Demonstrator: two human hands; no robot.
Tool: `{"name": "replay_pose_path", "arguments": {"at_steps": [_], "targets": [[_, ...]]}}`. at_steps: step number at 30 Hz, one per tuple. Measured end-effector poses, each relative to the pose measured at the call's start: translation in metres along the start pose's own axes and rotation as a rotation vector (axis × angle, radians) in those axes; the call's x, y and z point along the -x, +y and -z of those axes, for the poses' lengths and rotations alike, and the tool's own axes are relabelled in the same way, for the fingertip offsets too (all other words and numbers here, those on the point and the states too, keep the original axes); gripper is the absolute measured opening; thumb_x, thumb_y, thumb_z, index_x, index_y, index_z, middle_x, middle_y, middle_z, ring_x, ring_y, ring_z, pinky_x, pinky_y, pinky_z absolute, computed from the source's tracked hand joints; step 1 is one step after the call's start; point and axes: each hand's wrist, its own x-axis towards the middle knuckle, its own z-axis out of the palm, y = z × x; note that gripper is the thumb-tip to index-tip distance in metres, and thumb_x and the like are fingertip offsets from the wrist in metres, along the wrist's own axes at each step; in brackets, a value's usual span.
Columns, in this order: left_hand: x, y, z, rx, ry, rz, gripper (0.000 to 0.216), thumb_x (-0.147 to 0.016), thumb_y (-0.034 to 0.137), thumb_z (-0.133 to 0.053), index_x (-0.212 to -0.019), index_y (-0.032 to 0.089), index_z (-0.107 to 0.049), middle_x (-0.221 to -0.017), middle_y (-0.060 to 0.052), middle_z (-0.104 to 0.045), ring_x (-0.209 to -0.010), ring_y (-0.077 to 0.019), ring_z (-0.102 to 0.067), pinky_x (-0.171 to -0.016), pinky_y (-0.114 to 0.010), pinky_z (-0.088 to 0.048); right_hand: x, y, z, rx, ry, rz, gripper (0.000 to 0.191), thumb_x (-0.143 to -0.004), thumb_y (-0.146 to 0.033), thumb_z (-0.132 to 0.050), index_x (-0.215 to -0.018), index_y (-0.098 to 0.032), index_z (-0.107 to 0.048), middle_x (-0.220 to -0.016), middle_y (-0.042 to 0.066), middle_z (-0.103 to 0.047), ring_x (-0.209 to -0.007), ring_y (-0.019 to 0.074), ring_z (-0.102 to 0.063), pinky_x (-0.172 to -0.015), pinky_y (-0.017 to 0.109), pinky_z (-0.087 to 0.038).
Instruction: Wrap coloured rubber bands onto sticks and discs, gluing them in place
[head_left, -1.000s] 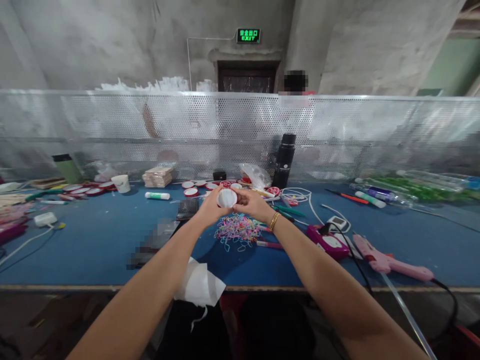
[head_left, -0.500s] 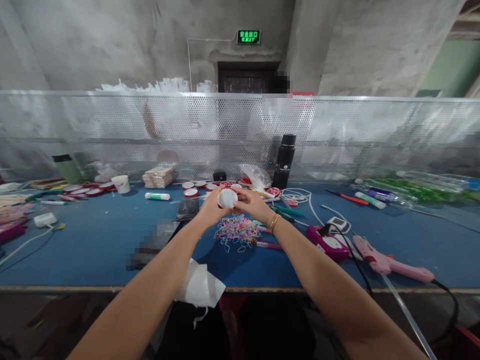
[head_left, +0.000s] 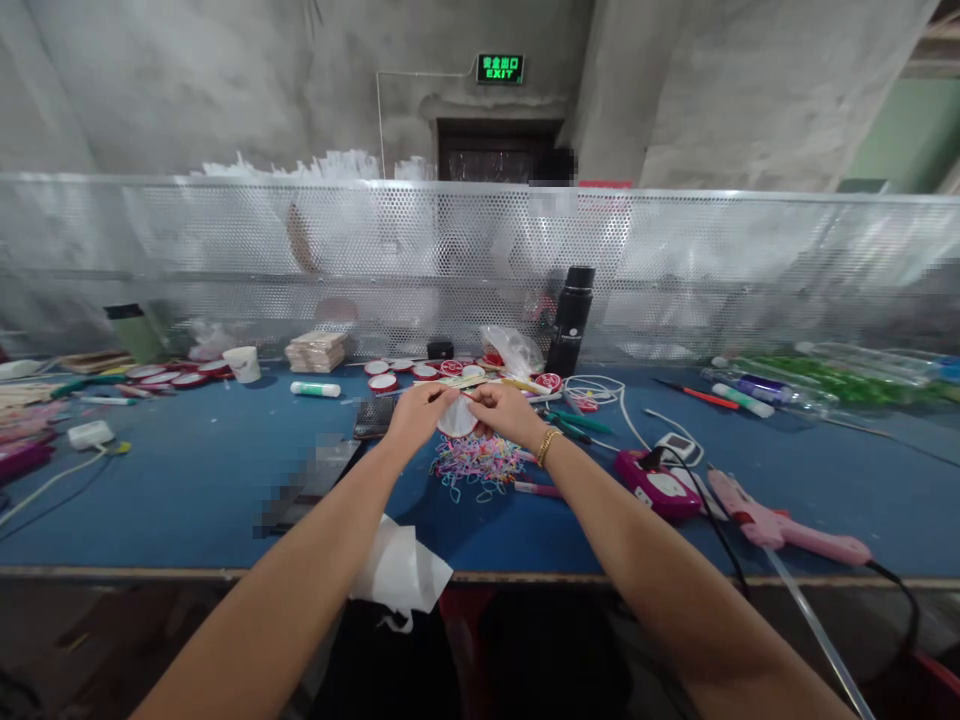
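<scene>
My left hand [head_left: 414, 412] and my right hand [head_left: 504, 411] meet over the blue table [head_left: 187, 480], both pinched on a small round white disc [head_left: 454, 420] held between them. The disc is tilted and partly hidden by my fingers. Just below my hands lies a heap of small coloured elastic bands [head_left: 477, 463]. A gold bracelet [head_left: 547, 445] sits on my right wrist.
Red-and-white round discs [head_left: 397, 372] lie behind my hands. A black flask [head_left: 568, 320] stands at the mesh screen [head_left: 225, 260]. A pink glue gun [head_left: 780, 525] with its cable lies at right, a magenta device [head_left: 656, 485] beside it. White paper [head_left: 401, 570] hangs over the front edge.
My hands have dropped slightly toward the elastic bands, and the white disc has tipped from facing me to a lower, more hidden angle.
</scene>
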Motion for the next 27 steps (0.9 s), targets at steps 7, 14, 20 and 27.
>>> {"name": "replay_pose_path", "arguments": {"at_steps": [7,14,20,27], "targets": [[0.003,0.003,-0.003,0.087,-0.01,0.164,0.051,-0.083,0.061,-0.049,-0.084,0.015,-0.072,-0.08,-0.005,-0.07,-0.075,-0.0204,-0.06,-0.063,-0.028,-0.042,-0.003,0.002,0.0,-0.028,0.058,-0.038,0.009,-0.085,-0.025,-0.058,-0.085,-0.017,-0.062,-0.057,-0.002,-0.063,-0.048,0.013,-0.062,-0.041,0.02,-0.047],[0.001,0.005,-0.003,0.334,0.127,0.353,0.049,-0.09,0.056,-0.043,-0.107,0.016,-0.064,-0.092,-0.008,-0.07,-0.074,-0.0178,-0.064,-0.061,-0.027,-0.043,-0.01,0.013,0.009,-0.098,0.312,-0.141,0.018,-0.085,-0.023,-0.059,-0.102,-0.018,-0.057,-0.067,-0.001,-0.065,-0.052,0.0128,-0.064,-0.042,0.02,-0.048],[0.002,0.001,-0.003,0.148,-0.027,0.264,0.029,-0.081,0.045,-0.058,-0.083,0.018,-0.07,-0.073,-0.004,-0.068,-0.068,-0.0187,-0.059,-0.06,-0.028,-0.044,-0.009,0.015,0.005,-0.069,0.11,-0.105,0.019,-0.085,-0.031,-0.064,-0.098,-0.018,-0.063,-0.059,-0.002,-0.063,-0.049,0.0118,-0.061,-0.042,0.019,-0.047],[0.001,-0.006,0.0,-0.02,-0.044,0.252,0.027,-0.081,0.034,-0.055,-0.088,0.017,-0.074,-0.063,-0.002,-0.063,-0.052,-0.0157,-0.05,-0.057,-0.03,-0.041,-0.006,0.015,0.002,-0.066,0.08,-0.146,0.019,-0.088,-0.035,-0.06,-0.094,-0.017,-0.063,-0.082,0.002,-0.07,-0.051,0.0111,-0.065,-0.038,0.018,-0.046]]}}
